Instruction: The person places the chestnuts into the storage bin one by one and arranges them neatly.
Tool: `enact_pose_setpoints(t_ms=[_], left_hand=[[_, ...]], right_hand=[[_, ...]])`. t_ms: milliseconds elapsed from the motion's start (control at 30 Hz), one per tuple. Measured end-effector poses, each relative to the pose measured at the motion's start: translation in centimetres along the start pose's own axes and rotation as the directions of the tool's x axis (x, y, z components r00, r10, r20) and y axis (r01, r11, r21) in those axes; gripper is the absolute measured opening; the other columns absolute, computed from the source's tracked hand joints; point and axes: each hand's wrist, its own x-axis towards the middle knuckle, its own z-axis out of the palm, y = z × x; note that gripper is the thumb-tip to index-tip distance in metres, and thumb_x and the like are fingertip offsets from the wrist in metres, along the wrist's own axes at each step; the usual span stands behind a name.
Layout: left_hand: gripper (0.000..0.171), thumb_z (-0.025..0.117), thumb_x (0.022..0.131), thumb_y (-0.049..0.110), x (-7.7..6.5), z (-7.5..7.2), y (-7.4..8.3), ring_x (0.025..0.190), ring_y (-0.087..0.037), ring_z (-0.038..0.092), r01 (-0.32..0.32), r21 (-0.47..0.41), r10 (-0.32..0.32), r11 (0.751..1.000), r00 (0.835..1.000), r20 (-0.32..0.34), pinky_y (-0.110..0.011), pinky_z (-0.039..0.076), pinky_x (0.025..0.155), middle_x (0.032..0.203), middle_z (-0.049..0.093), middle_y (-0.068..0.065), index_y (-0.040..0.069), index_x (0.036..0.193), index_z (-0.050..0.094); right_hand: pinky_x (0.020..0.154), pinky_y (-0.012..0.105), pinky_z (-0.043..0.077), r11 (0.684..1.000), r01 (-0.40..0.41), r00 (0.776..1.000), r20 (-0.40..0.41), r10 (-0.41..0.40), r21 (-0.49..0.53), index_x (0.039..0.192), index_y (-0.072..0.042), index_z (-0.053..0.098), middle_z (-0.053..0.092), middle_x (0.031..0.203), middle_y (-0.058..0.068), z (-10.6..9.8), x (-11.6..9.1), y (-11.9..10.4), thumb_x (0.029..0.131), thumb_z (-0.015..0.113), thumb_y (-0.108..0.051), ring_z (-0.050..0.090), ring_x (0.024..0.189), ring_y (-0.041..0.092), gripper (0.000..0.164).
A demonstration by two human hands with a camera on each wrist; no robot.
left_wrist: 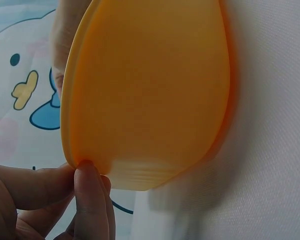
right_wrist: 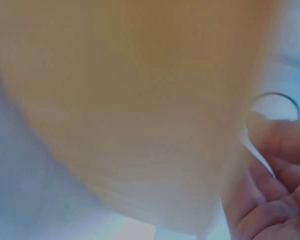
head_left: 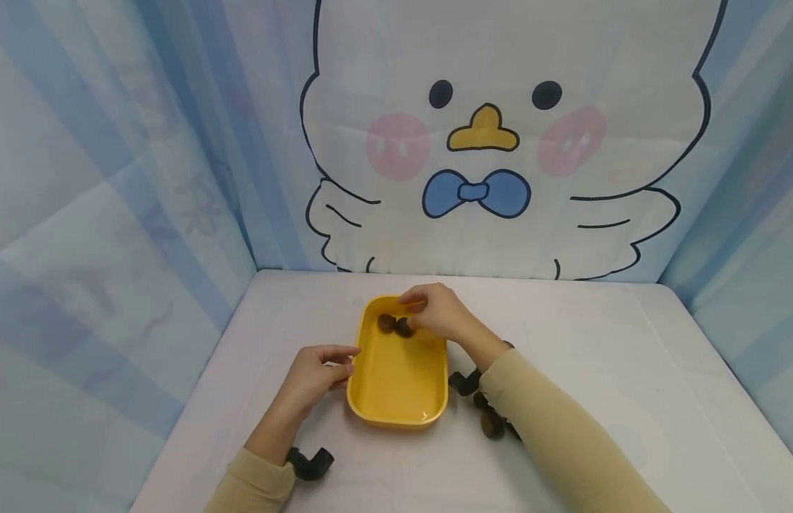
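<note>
A yellow tray (head_left: 399,385) stands on the table with two dark brown round pieces, one (head_left: 386,323) and another (head_left: 405,327), side by side near its far end. My left hand (head_left: 314,374) pinches the tray's left rim; in the left wrist view its thumb (left_wrist: 90,192) presses the outer wall just under the rim. Over the tray's far right corner is my right hand (head_left: 437,311), thumb right by the nearer brown piece and the other fingers spread apart from it. In the blurred right wrist view, the right hand (right_wrist: 275,190) appears beside the tray wall, partly hidden.
A black elbow-shaped piece (head_left: 311,464) lies by my left sleeve. Right of the tray are another black elbow piece (head_left: 465,382) and several brown round pieces (head_left: 492,424), partly covered by my right sleeve (head_left: 550,413). A printed curtain (head_left: 486,242) hangs behind the white table (head_left: 627,356).
</note>
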Motion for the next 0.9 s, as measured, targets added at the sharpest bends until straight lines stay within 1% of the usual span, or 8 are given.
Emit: enact_pose_setpoints(t_ms=[100, 167, 367, 500, 633, 700, 900], left_hand=[[0.031, 0.074, 0.098, 0.002, 0.1, -0.1, 0.1, 0.086, -0.02, 0.067, -0.005, 0.001, 0.005, 1.0, 1.0, 0.001, -0.027, 0.067, 0.078, 0.113, 0.069, -0.013, 0.012, 0.126, 0.081], [0.031, 0.074, 0.098, 0.002, 0.1, -0.1, 0.2, 0.085, -0.02, 0.067, -0.004, -0.002, 0.004, 1.0, 1.0, 0.0, -0.026, 0.066, 0.077, 0.113, 0.069, -0.013, 0.012, 0.126, 0.081], [0.032, 0.073, 0.097, 0.001, 0.0, -0.2, 0.2, 0.087, -0.02, 0.067, -0.003, -0.004, 0.003, 1.0, 1.0, 0.004, -0.027, 0.066, 0.077, 0.111, 0.069, -0.013, 0.011, 0.126, 0.081], [0.031, 0.073, 0.097, 0.001, -0.1, -0.2, 0.2, 0.088, -0.02, 0.067, -0.009, 0.0, 0.009, 1.0, 1.0, 0.006, -0.027, 0.067, 0.078, 0.111, 0.069, -0.013, 0.011, 0.126, 0.081], [0.031, 0.072, 0.098, 0.002, -0.2, -0.2, 0.2, 0.088, -0.02, 0.067, -0.009, 0.008, 0.009, 1.0, 1.0, 0.005, -0.027, 0.067, 0.08, 0.113, 0.069, -0.013, 0.012, 0.126, 0.081], [0.031, 0.073, 0.098, 0.003, -0.3, -0.2, 0.2, 0.089, -0.021, 0.067, -0.003, 0.009, 0.003, 1.0, 1.0, 0.006, -0.027, 0.067, 0.081, 0.114, 0.069, -0.013, 0.013, 0.126, 0.081], [0.031, 0.073, 0.099, 0.004, -0.4, 0.0, 0.3, 0.089, -0.02, 0.067, 0.002, 0.02, -0.002, 1.0, 1.0, 0.009, -0.027, 0.066, 0.081, 0.115, 0.069, -0.013, 0.013, 0.127, 0.081]], right_hand=[[0.11, 0.047, 0.059, 0.998, -0.006, 1.0, 0.008, 0.006, 0.068, 0.136, -0.014, 0.073, 0.072, 0.141, 0.006, -1.0, -0.9, -0.2, 0.092, 0.078, -0.005, 0.07, 0.132, 0.028, 0.045], [0.109, 0.046, 0.06, 0.995, -0.009, 1.0, 0.009, 0.009, 0.096, 0.138, -0.014, 0.072, 0.071, 0.142, 0.006, -1.6, -1.4, -0.4, 0.093, 0.078, -0.005, 0.069, 0.134, 0.028, 0.046], [0.106, 0.044, 0.061, 0.99, -0.022, 1.0, 0.022, 0.019, 0.141, 0.143, -0.011, 0.068, 0.066, 0.15, 0.009, -3.2, -3.0, -0.6, 0.095, 0.077, -0.006, 0.066, 0.138, 0.029, 0.049], [0.105, 0.044, 0.061, 0.989, -0.027, 0.999, 0.031, 0.023, 0.148, 0.145, -0.011, 0.066, 0.063, 0.153, 0.011, -4.1, -4.0, -0.3, 0.095, 0.077, -0.006, 0.064, 0.141, 0.032, 0.052], [0.104, 0.044, 0.062, 0.991, -0.031, 0.999, 0.017, 0.029, 0.13, 0.147, -0.011, 0.064, 0.063, 0.154, 0.011, -5.0, -5.1, 0.4, 0.095, 0.078, -0.006, 0.063, 0.142, 0.034, 0.054], [0.103, 0.044, 0.063, 0.993, -0.047, 0.999, 0.002, 0.048, 0.112, 0.146, -0.014, 0.065, 0.064, 0.154, 0.01, -5.4, -5.8, 0.8, 0.094, 0.079, -0.007, 0.064, 0.141, 0.033, 0.054], [0.098, 0.043, 0.065, 0.99, -0.092, 0.996, -0.006, 0.094, 0.104, 0.146, -0.017, 0.065, 0.061, 0.156, 0.013, -6.5, -7.6, 2.5, 0.093, 0.081, -0.01, 0.063, 0.141, 0.038, 0.055]])
